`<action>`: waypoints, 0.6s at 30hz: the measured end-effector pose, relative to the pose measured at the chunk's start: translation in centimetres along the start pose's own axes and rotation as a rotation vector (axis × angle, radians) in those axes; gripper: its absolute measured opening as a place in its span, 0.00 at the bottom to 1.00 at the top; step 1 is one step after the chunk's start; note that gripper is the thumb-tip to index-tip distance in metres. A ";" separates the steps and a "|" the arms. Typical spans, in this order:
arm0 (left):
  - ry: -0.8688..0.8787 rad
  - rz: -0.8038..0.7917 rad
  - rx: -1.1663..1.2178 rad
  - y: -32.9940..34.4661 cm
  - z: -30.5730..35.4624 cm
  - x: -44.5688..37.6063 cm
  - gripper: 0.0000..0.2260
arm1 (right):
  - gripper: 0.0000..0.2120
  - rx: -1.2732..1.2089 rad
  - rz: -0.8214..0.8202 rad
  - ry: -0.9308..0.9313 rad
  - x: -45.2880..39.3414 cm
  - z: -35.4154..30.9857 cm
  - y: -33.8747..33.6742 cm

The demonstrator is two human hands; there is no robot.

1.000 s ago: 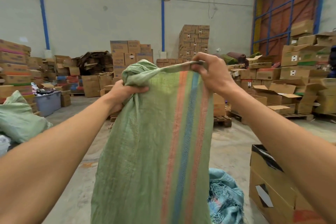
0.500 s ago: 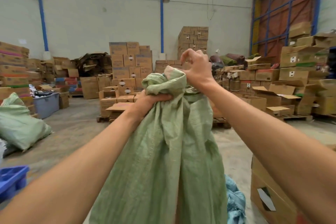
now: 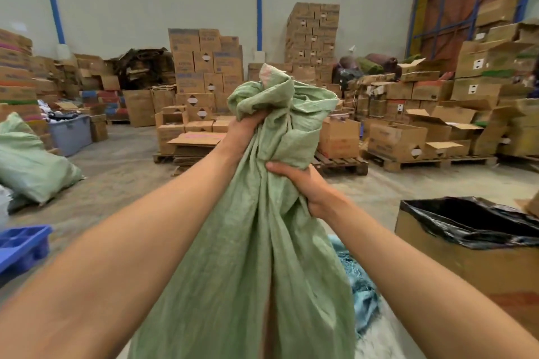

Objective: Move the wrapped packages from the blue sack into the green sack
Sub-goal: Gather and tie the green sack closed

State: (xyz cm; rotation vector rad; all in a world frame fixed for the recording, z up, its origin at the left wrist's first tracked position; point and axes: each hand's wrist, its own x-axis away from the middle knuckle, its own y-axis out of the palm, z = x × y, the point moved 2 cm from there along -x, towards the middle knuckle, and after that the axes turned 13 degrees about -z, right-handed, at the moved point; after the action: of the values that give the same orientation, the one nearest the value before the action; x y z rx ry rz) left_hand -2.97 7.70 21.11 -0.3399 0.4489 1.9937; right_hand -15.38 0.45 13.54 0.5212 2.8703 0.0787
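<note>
A green woven sack (image 3: 248,271) hangs in front of me, its mouth bunched together at the top. My left hand (image 3: 242,134) grips the gathered neck just under the crumpled top. My right hand (image 3: 303,186) grips the neck lower down, on its right side. A crumpled blue sack (image 3: 360,291) lies on the floor behind the green one, mostly hidden by it. No wrapped packages show; whatever is inside the sacks is hidden.
A cardboard box lined with black plastic (image 3: 466,245) stands at my right. A blue crate (image 3: 20,245) sits low at the left, another filled green sack (image 3: 32,163) beyond it. Pallets of stacked cartons (image 3: 204,90) fill the back, with open concrete floor between.
The sack's mouth, held spread wide a second ago, is now gathered into a bunch. My right hand let go of the top edge and dropped down to grip the neck below my left hand.
</note>
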 end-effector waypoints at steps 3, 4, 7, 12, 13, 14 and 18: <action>-0.179 -0.101 -0.371 -0.3 1.1 0.3 0.20 | 0.28 -0.024 0.088 0.031 -0.1 0.0 -0.7; -0.235 -0.097 -0.491 -0.3 1.7 0.6 0.22 | 0.26 -0.021 0.111 0.041 0.1 0.0 -0.7; -0.278 0.043 -0.641 -2.7 2.8 1.3 0.46 | 0.17 -0.011 0.267 0.029 -0.1 -0.5 -1.5; -0.828 -0.521 -0.831 -9.3 -4.0 8.4 0.59 | 0.18 -0.006 0.459 -0.012 -1.1 0.4 -3.3; -0.870 -0.642 -0.804 -9.6 -7.0 10.6 0.55 | 0.17 -0.020 0.465 -0.019 -1.3 0.7 -2.9; -0.830 -0.655 -0.811 -9.4 -9.5 12.1 0.51 | 0.15 -0.040 0.469 -0.036 -1.5 0.9 -2.3; -0.489 -0.339 -0.566 -5.8 -16.6 14.7 0.36 | 0.28 -0.299 0.374 0.012 -3.6 2.8 1.4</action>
State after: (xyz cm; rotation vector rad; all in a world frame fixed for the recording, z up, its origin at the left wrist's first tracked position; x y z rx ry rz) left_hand -3.54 14.23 -0.83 -0.2396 -0.4650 1.7549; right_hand -11.00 0.54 11.70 0.9823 2.6630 0.5616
